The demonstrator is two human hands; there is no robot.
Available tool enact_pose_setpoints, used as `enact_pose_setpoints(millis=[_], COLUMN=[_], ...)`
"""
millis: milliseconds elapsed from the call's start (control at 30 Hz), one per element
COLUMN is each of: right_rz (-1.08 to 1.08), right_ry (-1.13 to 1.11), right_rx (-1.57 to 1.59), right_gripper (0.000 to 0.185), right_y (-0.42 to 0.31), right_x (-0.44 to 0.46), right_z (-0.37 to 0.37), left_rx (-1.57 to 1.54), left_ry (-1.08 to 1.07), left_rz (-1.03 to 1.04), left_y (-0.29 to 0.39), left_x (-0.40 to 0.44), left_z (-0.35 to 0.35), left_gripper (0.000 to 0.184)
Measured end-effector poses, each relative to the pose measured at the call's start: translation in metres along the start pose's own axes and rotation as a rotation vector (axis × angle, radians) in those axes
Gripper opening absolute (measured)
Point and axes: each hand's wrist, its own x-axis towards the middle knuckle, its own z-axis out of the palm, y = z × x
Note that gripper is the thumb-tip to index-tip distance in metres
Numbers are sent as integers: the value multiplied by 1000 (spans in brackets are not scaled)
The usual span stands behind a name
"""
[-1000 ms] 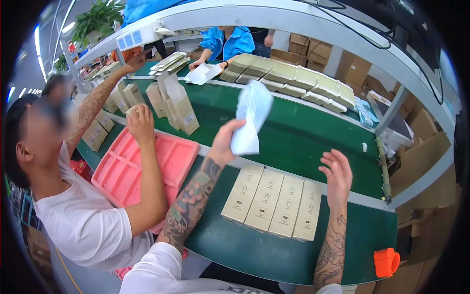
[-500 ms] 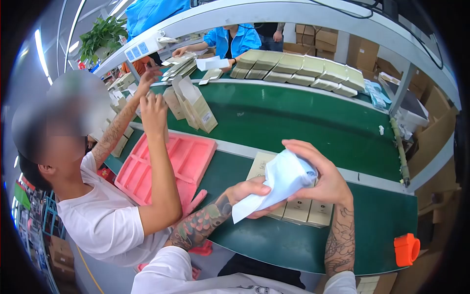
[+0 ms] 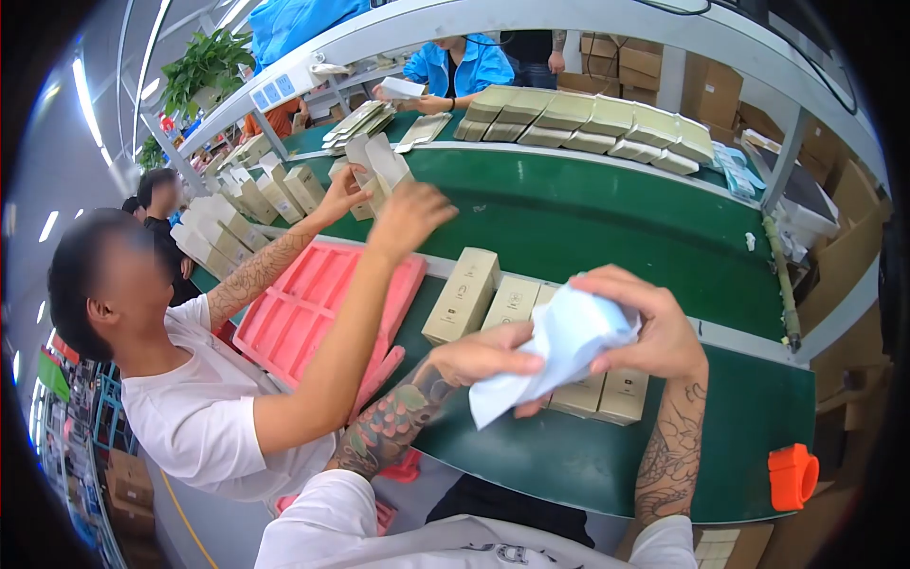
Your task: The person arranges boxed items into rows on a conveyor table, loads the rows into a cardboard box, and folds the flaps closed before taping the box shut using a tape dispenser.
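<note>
A carton [image 3: 460, 296] has come in beside the lined-up boxes [image 3: 623, 396], while left hand [image 3: 482, 355] and right hand [image 3: 665, 334] pinch the crumpled blue sheet [image 3: 573, 332], not yet put down

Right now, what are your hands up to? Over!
Left hand, right hand: both holding pale-blue sheet. Sheet crumpled, partly hiding cream boxes. Co-worker's arm close on the left.

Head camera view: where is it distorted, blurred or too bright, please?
In the head view, the grey metal overhead beam bows and the corners turn black; in the head view, the crumpled pale-blue thin sheet looks slightly soft, and a white tube-shaped ceiling light at upper left glares.
</note>
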Motion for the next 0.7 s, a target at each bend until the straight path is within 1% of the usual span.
enact_pose_setpoints(millis=[67, 133, 200, 300, 400, 433, 533, 567, 633, 667, 700], right_rz=[5, 33, 44, 63, 35, 35, 32, 36, 8, -12, -30], right_ry=[102, 200, 297, 364, 390, 388, 381, 374, 383, 388, 395], right_rx=[-91, -193, -268, -359, -458, -470, -467, -453, -434, -429, -443], right_gripper=[71, 66, 63, 61, 59, 58, 55, 54, 53, 52, 52], right_y=[-5, -14, -20, -32, -43, -44, -41, -38, -25, -18, -12], right_x=[-3, -9, -14, -24, -30, -31, -26, -23, -14, -9, -4], right_z=[-2, -5, -9, -13, -18, -19, -17, -14, -6, -1, 4], left_rx=[221, 572, 902, 1192, 889, 1223, 1235, 1201, 1037, 958, 1049], left_ry=[264, 529, 1007, 1331, 1027, 977, 916, 927, 867, 837, 880], left_rz=[284, 304, 404, 296, 71, -17, -85, -123, -150, -154, -71], left_y=[-2, 2, -3, -9, -34, -35, -27, -23, -17, -15, -26], left_x=[8, 4, 10, 9, 8, 7, 8, 8, 1, -2, -3], left_z=[4, -21, -72, -129, -143, -126, -99, -91, -88, -88, -96], left_gripper=[63, 61, 62, 65, 70, 74, 74, 75, 78, 79, 83])
